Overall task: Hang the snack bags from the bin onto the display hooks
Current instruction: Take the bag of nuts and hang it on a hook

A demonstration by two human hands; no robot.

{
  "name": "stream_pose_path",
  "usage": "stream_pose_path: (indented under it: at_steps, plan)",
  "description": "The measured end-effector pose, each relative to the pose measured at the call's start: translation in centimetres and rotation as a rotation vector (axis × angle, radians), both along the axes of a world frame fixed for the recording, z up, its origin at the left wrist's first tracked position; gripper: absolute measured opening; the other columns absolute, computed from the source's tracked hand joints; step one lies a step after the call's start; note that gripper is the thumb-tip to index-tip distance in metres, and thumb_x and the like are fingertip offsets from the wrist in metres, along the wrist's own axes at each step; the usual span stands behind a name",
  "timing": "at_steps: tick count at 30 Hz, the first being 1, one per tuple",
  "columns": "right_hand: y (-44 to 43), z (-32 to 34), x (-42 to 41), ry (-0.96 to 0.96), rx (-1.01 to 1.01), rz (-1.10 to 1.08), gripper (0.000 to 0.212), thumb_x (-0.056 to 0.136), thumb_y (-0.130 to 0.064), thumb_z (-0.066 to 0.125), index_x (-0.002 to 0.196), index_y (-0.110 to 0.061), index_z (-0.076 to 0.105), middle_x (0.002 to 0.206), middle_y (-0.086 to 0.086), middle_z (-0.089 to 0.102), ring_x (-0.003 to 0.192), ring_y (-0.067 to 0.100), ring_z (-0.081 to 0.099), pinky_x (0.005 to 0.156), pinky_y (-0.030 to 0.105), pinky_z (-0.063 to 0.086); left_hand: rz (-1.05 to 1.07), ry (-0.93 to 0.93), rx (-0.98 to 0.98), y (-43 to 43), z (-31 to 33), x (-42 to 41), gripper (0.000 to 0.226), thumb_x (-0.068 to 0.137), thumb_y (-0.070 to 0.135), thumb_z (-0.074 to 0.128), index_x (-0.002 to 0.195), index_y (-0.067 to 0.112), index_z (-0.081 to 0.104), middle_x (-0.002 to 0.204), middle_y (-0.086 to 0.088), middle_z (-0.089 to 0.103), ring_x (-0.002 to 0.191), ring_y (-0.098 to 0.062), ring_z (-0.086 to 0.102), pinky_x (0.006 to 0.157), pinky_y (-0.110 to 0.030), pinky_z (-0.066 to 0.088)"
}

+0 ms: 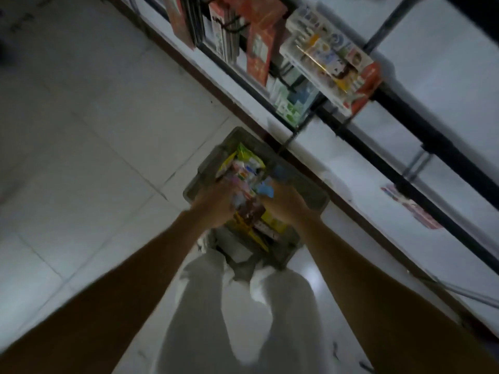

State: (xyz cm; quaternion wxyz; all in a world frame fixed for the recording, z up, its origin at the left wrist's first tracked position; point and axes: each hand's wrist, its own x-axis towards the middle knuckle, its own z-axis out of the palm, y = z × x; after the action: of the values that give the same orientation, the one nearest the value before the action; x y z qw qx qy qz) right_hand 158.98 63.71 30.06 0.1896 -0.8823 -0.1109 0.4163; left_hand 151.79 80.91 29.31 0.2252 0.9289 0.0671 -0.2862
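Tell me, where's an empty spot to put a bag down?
The tiled floor left of the bin is bare, up to the dark baseboard. A smaller patch shows between the bin's near corner and the right forearm. Crowded: inside the bin, where snack bags pile under the left hand and right hand, and the hanging packages above.

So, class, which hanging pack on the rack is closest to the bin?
The green-and-white pack; the red packs and big white pack hang farther from the bin.
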Motion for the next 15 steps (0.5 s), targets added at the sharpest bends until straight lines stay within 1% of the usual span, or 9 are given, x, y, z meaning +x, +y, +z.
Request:
stream_pose_path:
  at_steps: [1, 2, 4, 5, 8, 9, 11, 13, 15]
  plan:
    - [0.1, -1.6, 0.4, 0.004, -0.011, -0.01, 0.043, 0.098, -0.041, 0.052, 0.133, -0.015, 0.05, 0.111, 0.01, 0.066, 0.095, 0.024, 0.065, 0.082, 0.044, 0.057, -0.034, -0.022, 0.01, 0.4, -2.4, 0.4, 0.022, 0.087, 0.035, 0.049, 0.109, 0.034, 0.049, 0.095, 0.004, 0.06, 0.091, -0.024, 0.065, 0.067, -0.031, 0.051]
    - [0.3, -3.9, 0.8, 0.032, -0.026, -0.029, 0.041, 0.099, -0.039, 0.053, 0.131, -0.013, 0.053, 0.111, 0.012, 0.067, 0.096, 0.025, 0.065, 0.084, 0.046, 0.057, -0.035, -0.02, -0.002, 0.9, -4.8, 0.8, 0.028, 0.085, 0.034, 0.049, 0.113, 0.033, 0.048, 0.101, 0.003, 0.061, 0.091, -0.023, 0.064, 0.068, -0.032, 0.054]
    - [0.0, -7.7, 1.2, 0.065, -0.05, -0.039, 0.044, 0.099, -0.039, 0.053, 0.134, -0.012, 0.053, 0.119, 0.014, 0.065, 0.105, 0.03, 0.063, 0.088, 0.046, 0.054, -0.063, -0.008, -0.053, 1.0, -8.4, 1.6, 0.033, 0.084, 0.025, 0.054, 0.117, 0.025, 0.051, 0.106, -0.003, 0.061, 0.091, -0.025, 0.061, 0.071, -0.033, 0.052]
    - [-0.1, -9.8, 1.4, 0.075, -0.066, -0.032, 0.048, 0.099, -0.041, 0.053, 0.138, -0.013, 0.05, 0.123, 0.015, 0.063, 0.108, 0.031, 0.061, 0.086, 0.043, 0.053, -0.073, -0.01, -0.081, 0.9, -10.4, 1.6, 0.033, 0.084, 0.019, 0.056, 0.117, 0.02, 0.053, 0.106, -0.005, 0.061, 0.092, -0.026, 0.06, 0.072, -0.032, 0.05]
    - [-0.6, -16.6, 2.4, 0.106, -0.093, -0.013, 0.056, 0.099, -0.041, 0.054, 0.148, -0.016, 0.041, 0.125, 0.02, 0.062, 0.1, 0.031, 0.06, 0.067, 0.03, 0.043, -0.047, -0.026, -0.086, 0.8, -16.3, 2.5, 0.036, 0.083, 0.009, 0.059, 0.118, 0.014, 0.059, 0.109, -0.007, 0.062, 0.096, -0.026, 0.061, 0.074, -0.033, 0.049]
    - [-0.8, -18.9, 2.5, 0.119, -0.099, -0.001, 0.055, 0.099, -0.04, 0.054, 0.147, -0.017, 0.041, 0.125, 0.019, 0.062, 0.102, 0.031, 0.061, 0.068, 0.029, 0.041, -0.014, -0.031, -0.115, 0.8, -19.2, 2.5, 0.039, 0.082, 0.008, 0.059, 0.121, 0.014, 0.058, 0.112, -0.008, 0.062, 0.098, -0.027, 0.061, 0.075, -0.033, 0.05]
    - [-1.3, -22.8, 2.7, 0.129, -0.101, 0.021, 0.054, 0.099, -0.039, 0.054, 0.147, -0.018, 0.042, 0.133, 0.015, 0.059, 0.115, 0.03, 0.058, 0.076, 0.03, 0.043, 0.009, 0.028, -0.155, 0.6, -23.4, 2.4, 0.045, 0.082, 0.013, 0.059, 0.126, 0.018, 0.055, 0.118, -0.008, 0.061, 0.103, -0.028, 0.06, 0.081, -0.038, 0.053]
    - [-1.8, -27.0, 2.6, 0.137, -0.114, 0.049, 0.055, 0.099, -0.04, 0.054, 0.148, -0.02, 0.04, 0.142, 0.011, 0.053, 0.123, 0.029, 0.054, 0.082, 0.03, 0.044, 0.045, 0.068, -0.189, 0.5, -28.5, 2.1, 0.044, 0.081, 0.019, 0.057, 0.125, 0.023, 0.054, 0.118, -0.006, 0.061, 0.103, -0.027, 0.06, 0.084, -0.043, 0.054]
    - [-2.6, -31.2, 2.3, 0.126, -0.118, 0.095, 0.055, 0.099, -0.04, 0.054, 0.148, -0.02, 0.04, 0.138, 0.009, 0.054, 0.115, 0.024, 0.056, 0.079, 0.028, 0.045, 0.052, 0.095, -0.198, 0.1, -32.7, 2.3, 0.042, 0.083, 0.018, 0.058, 0.124, 0.023, 0.055, 0.117, -0.005, 0.062, 0.104, -0.026, 0.06, 0.085, -0.044, 0.053]
